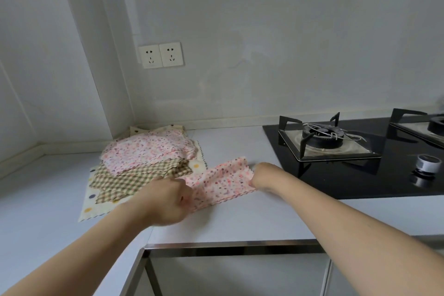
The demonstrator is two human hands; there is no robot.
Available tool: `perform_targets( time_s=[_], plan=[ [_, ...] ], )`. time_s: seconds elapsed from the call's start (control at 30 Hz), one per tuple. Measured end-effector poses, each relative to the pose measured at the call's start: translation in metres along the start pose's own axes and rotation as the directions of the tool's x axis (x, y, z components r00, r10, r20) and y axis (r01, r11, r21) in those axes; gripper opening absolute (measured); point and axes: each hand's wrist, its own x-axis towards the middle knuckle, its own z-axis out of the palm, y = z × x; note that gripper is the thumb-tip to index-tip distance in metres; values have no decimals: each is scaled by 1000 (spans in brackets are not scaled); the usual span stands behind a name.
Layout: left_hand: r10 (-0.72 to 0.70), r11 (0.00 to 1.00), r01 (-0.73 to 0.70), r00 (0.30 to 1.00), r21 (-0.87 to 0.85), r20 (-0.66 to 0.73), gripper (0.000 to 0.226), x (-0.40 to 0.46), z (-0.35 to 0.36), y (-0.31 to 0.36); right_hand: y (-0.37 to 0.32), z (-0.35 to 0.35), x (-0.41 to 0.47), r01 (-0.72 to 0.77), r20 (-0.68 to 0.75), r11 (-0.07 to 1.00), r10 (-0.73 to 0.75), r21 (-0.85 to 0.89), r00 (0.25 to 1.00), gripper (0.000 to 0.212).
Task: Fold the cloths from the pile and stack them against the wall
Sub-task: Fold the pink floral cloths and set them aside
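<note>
Now both hands are holding one pink floral cloth (222, 181) flat on the worktop (240, 221).
Left hand (165, 197) is pinching its left end with curled fingers, right hand (263, 174) is gripping its right end — just beside the hob (360, 175); the pile (144, 163) is lying in the worktop's back corner, touching the wall (264, 55).
</note>
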Motion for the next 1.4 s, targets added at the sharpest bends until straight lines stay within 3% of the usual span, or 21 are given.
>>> perform_targets(
  time_s=[0.1, 0.17, 0.23, 0.33, 0.4, 0.47, 0.6, 0.67, 0.77, 0.87, 1.0, 1.1, 1.17, 1.23, 1.33, 1.4],
  plan=[
    [-128, 965, 124, 992, -231, -2, 23, 26, -11, 5, 11, -10, -9, -8, -8, 977, 10, 215, 1000, 8],
    [-170, 944, 160, 985, -288, -9, 23, 53, -9, 7, 20, -15, -9, -83, 79, 877, 52, 474, 996, 10],
    [-215, 907, 191, 976, -375, -21, 27, 87, -3, 10, 27, -16, -11, -155, 167, 767, 63, 622, 984, 7],
    [-256, 835, 231, 966, -499, 18, 28, 139, 9, 21, 35, -12, -9, -178, 181, 705, 72, 686, 981, 12],
    [-236, 813, 261, 965, -521, 115, 25, 164, 17, 35, 37, -12, -8, -206, 212, 687, 76, 697, 974, 13],
    [-217, 800, 304, 950, -517, 223, 32, 178, 22, 47, 37, -14, -7, -230, 254, 690, 69, 686, 965, 9],
    [-144, 809, 277, 949, -518, 281, 17, 187, 23, 52, 39, -28, -8, -209, 266, 740, 42, 639, 963, 11],
    [-112, 752, 251, 960, -609, 258, 17, 185, 21, 47, 40, -38, -10, -202, 272, 756, 33, 623, 962, 14],
    [-127, 513, 198, 980, -835, 155, 22, 175, 10, 39, 40, -59, -16, -173, 258, 799, 24, 575, 966, 15],
    [-189, 313, 79, 982, -946, 19, 23, 160, -10, 38, 36, -87, -26, -83, 162, 830, -8, 551, 987, 9],
    [-295, 195, -87, 945, -977, -143, 25, 137, -47, 40, 23, -129, -50, 135, -46, 839, -130, 527, 990, 12],
    [-225, 154, -211, 944, -965, -242, 8, 114, -84, 41, 10, -157, -70, 259, -147, 777, -213, 573, 966, 13],
    [-100, 178, -241, 960, -954, -261, 19, 98, -108, 45, 1, -172, -83, 317, -196, 753, -249, 577, 948, 13],
    [-25, 290, -278, 954, -916, -298, 30, 83, -127, 53, -7, -186, -94, 371, -238, 754, -285, 543, 928, 13],
    [4, 494, -337, 923, -802, -385, 25, 67, -144, 67, -14, -204, -109, 407, -252, 769, -322, 492, 913, 9],
    [-13, 523, -365, 900, -770, -435, 18, 58, -149, 75, -16, -214, -119, 408, -242, 771, -330, 488, 913, 9]
  ],
)
